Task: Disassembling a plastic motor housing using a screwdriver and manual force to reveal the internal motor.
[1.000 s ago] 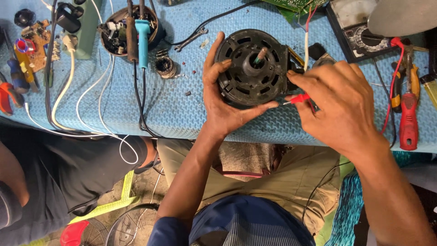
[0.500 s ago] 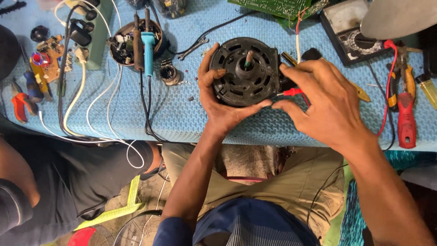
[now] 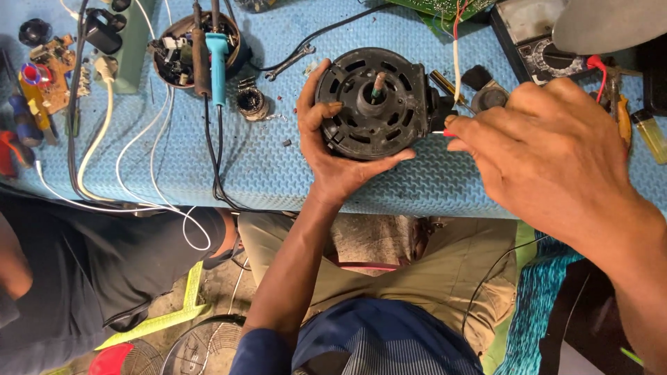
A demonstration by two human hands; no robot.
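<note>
The left hand (image 3: 333, 149) cups a round black motor (image 3: 373, 104) from below and the side, fingers spread around its rim, thumb lying along the lower edge and palm against the housing. The motor sits on the blue foam mat (image 3: 278, 173) at the bench edge, its vented face and short centre shaft turned up toward the camera.

The right hand (image 3: 556, 149) comes in from the motor's other side, fingertips pressed together in a pinch on a thin red-tipped probe (image 3: 443, 132) whose point touches the motor's side, where a small black block juts out. A white and red wire (image 3: 456, 48) runs up from that spot toward a green circuit board (image 3: 445, 7).

Beyond the right hand's knuckles lies a multimeter (image 3: 535, 42) with a dial, and past it pliers (image 3: 618, 104) with red and orange grips.

Outward from the left hand, a small spanner (image 3: 290, 61) lies just above the fingertips, then a small wound coil (image 3: 250, 103), a soldering iron with a teal handle (image 3: 217, 55) resting across a round bowl of parts (image 3: 174, 55), and white cables (image 3: 139, 153) looping over the mat
</note>
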